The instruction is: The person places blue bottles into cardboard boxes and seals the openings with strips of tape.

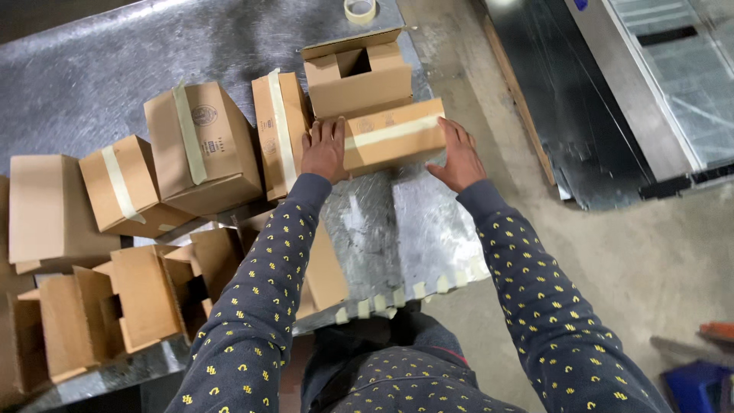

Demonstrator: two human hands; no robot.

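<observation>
Here, both hands are pressing against one taped cardboard box [394, 142] that is lying flat near the right edge of the metal table [92, 84]. The left hand [324, 150] is resting flat and open against the box's left end, fingers stretched upward, while the right hand [459, 156] is cupping the box's right end with its fingers spread, so the box is sitting gripped between the two palms. A strip of pale tape is running lengthwise along the top of this box. Just behind the box, touching its far side, an open box [359, 73] is showing its flaps and a dark opening. Just left of the held box, beside the left hand, a narrow taped box [280, 131] is standing on its side. Farther left of it a larger taped box [202, 145] is lying, then a smaller taped one [122, 187]. Well behind the held box, at the table's far edge, a roll of tape [360, 10] is sitting. Nearer the person, left of the held box, several untaped boxes [145, 294] are crowding the table's near edge, where short strips of tape [397, 298] are hanging.
</observation>
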